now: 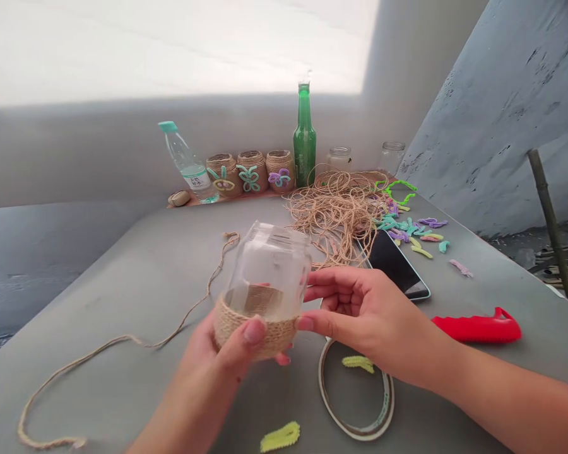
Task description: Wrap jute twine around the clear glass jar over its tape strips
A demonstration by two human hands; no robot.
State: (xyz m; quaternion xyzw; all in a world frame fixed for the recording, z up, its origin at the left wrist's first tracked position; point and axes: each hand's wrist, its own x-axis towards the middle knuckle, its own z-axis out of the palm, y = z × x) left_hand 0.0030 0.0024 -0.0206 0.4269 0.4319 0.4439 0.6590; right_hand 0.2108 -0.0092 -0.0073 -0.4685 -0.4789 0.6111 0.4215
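My left hand [227, 353] grips a clear glass jar [271, 268] from below, thumb across its front. The jar's bottom part is wrapped in jute twine [246, 328]; its mouth tilts away from me. My right hand [360, 312] pinches the jar's right side at the twine band with thumb and fingers. A loose strand of twine [123, 340] runs from the jar leftward over the grey table [137, 284] and curls toward the near left edge.
A tangle of twine [338, 211], coloured pipe-cleaner pieces [409, 227], a phone [397, 265], a red tool [478, 328] and a tape loop [360, 397] lie on the right. At the back stand three wrapped jars [250, 171], a green bottle [304, 139], a water bottle [189, 162] and empty jars [390, 156].
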